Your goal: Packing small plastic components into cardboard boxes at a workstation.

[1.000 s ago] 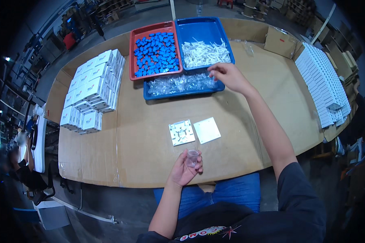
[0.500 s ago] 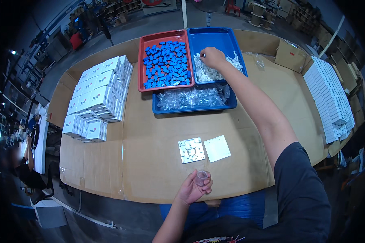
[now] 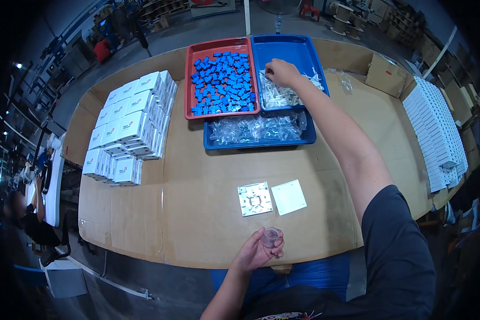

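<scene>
Hands (image 3: 282, 72) amid trays (image 3: 285, 49); boxes (image 3: 130, 128) aside

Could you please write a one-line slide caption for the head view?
Right hand picks among white parts in a blue tray; left hand holds a small clear cup.

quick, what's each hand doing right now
left hand: closed around a small clear cup
right hand: fingers pinched in the white parts; a grasp cannot be told

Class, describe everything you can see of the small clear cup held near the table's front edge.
The small clear cup looks like see-through plastic, round, open end up and roughly upright. The left hand pinches it between fingers and thumb at the near edge of the cardboard-covered table, just below two square white plates. Whether it holds anything cannot be told.
</scene>
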Demonstrator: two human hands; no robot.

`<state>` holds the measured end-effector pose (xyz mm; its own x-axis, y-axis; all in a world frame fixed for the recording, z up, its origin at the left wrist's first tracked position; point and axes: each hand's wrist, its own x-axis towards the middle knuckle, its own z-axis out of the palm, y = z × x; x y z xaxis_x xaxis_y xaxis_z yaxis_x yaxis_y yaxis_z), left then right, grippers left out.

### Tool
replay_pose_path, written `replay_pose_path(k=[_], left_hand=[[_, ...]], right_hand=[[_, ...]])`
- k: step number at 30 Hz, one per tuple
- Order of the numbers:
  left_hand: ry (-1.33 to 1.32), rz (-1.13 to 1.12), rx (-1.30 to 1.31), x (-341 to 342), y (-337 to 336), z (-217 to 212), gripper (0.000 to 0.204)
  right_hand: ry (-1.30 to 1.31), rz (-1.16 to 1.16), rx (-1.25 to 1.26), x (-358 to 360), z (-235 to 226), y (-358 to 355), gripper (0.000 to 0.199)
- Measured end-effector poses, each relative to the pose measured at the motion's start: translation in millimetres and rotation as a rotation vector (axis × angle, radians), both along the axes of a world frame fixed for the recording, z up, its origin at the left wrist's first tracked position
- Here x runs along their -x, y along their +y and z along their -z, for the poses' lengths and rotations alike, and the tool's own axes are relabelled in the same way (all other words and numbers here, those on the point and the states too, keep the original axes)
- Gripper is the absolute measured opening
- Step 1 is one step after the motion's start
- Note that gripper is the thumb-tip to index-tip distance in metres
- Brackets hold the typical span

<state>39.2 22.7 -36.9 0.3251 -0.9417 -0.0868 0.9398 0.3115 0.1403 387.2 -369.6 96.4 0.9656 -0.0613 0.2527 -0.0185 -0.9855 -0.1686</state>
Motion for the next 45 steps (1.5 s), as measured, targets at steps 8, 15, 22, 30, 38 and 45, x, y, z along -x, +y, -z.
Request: replay_pose_path(k=[8,15,22,30,38,45], left_hand=[[-0.014,-0.003,-0.019,0.6,-1.2,1.3,0.056],[-0.002,-0.012,-0.042,-0.2,-1.4,4.9,0.061],[-0.002,-0.010,-0.056,-1.1,-3.2,2.2,0.060],[-0.011,-0.022,0.043,-2.8,2.5,14.3,0.061],[-0.130,-0.201,-0.097,4.9,-15.6,-31.8,0.057],[-0.197,-0.294,-0.243,4.0,-38.1,-86.1,0.056]], right_hand=[[0.005,-0.047,-0.016,6.8,0.6,-7.7,0.017],[0.075,-0.011,-0.034,-5.8,-0.8,2.2,0.015],[-0.069,0.014,-0.205,-2.5,-2.4,-21.6,0.016],[-0.057,-0.281,-1.772,144.3,-57.6,43.7,0.027],[-0.105,-0.399,-1.847,286.8,-71.3,81.5,0.024],[-0.036,-0.161,-1.336,370.4,-32.5,125.7,0.016]])
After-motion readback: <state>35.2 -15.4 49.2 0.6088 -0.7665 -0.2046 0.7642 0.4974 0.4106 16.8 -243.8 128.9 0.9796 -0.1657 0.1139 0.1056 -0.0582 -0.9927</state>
